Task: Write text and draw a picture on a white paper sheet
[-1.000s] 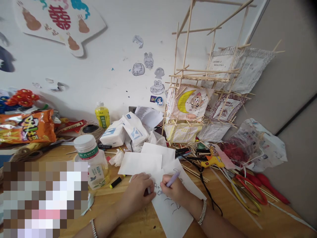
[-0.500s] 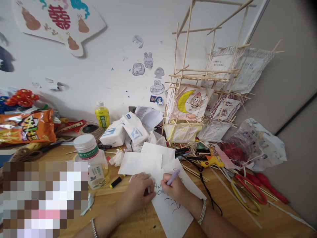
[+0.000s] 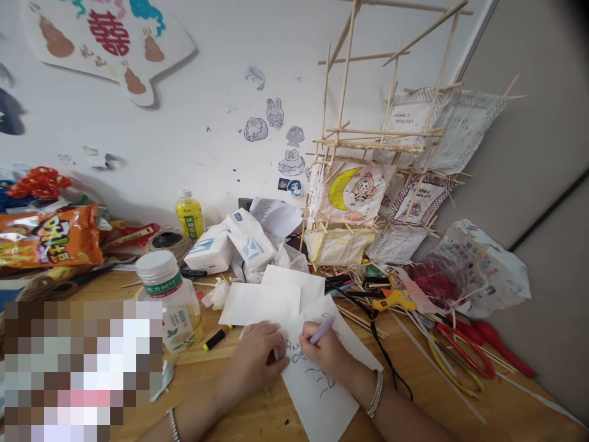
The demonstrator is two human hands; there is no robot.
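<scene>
A sheet of white paper [image 3: 317,408] with black line drawings lies on the wooden table in front of me. My right hand [image 3: 319,350] grips a lilac pen [image 3: 321,330], its tip low over the sheet near small curled outlines. At the sheet's left edge rests my left hand [image 3: 263,351], fingers curled round a short pale purple pen cap [image 3: 277,353], mostly hidden by the fingers. Two more white sheets, one a blank sheet [image 3: 260,302], lie just beyond my hands. Left of my left hand is a black marker with a yellow end [image 3: 216,339].
A plastic jar [image 3: 168,301] and a yellow bottle [image 3: 189,215] stand left, near tissue packs [image 3: 251,239]. A stick frame with paper panels [image 3: 356,193] rises at the back right. A yellow glue gun [image 3: 393,301], black cord and red-handled scissors [image 3: 464,350] lie right.
</scene>
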